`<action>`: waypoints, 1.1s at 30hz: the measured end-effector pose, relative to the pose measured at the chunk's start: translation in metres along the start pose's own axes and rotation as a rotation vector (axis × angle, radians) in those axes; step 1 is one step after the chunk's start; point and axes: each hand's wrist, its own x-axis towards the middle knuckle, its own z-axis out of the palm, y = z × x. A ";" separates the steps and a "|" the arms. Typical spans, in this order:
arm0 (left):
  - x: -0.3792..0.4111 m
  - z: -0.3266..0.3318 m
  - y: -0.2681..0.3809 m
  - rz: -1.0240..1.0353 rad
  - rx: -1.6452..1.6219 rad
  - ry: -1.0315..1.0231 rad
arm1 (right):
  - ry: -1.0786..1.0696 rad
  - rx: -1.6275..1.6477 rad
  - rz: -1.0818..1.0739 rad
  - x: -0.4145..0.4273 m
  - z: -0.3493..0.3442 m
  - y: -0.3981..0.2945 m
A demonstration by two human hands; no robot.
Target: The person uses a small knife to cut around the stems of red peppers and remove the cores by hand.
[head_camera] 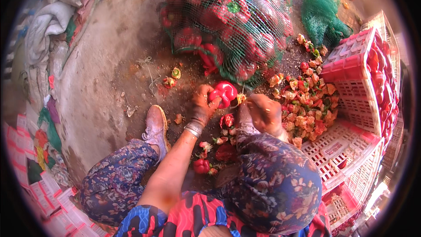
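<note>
A glossy red bell pepper (pixel 226 92) is gripped in my left hand (pixel 203 103), its thumb across the near side. Just right of it, my right hand (pixel 265 112) is curled, fingers bent inward; whether it holds something is hidden. A pale, yellowish pepper core piece (pixel 240 98) shows between the hands, and I cannot tell what supports it. Beyond both hands lies a green mesh sack (pixel 230 29) full of red peppers. Between my feet, a small red pepper (pixel 201 166) and several cut cores lie on the ground.
A heap of pepper cores and stems (pixel 307 105) lies at the right, beside a red-and-white plastic crate (pixel 353 82) of red peppers. More crates (pixel 335 151) stand nearer. Green netting (pixel 320 13) is at the upper right; pale sacks (pixel 42 29) line the left.
</note>
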 end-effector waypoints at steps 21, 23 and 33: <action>-0.018 0.024 -0.011 -0.517 -0.659 0.184 | -0.608 -0.193 0.536 -0.008 0.017 0.032; -0.014 0.016 -0.011 -0.535 -0.805 0.268 | -0.675 -0.168 0.546 0.013 -0.011 -0.005; 0.063 -0.056 0.112 0.358 -0.205 0.111 | -0.281 0.687 0.513 0.066 -0.023 -0.043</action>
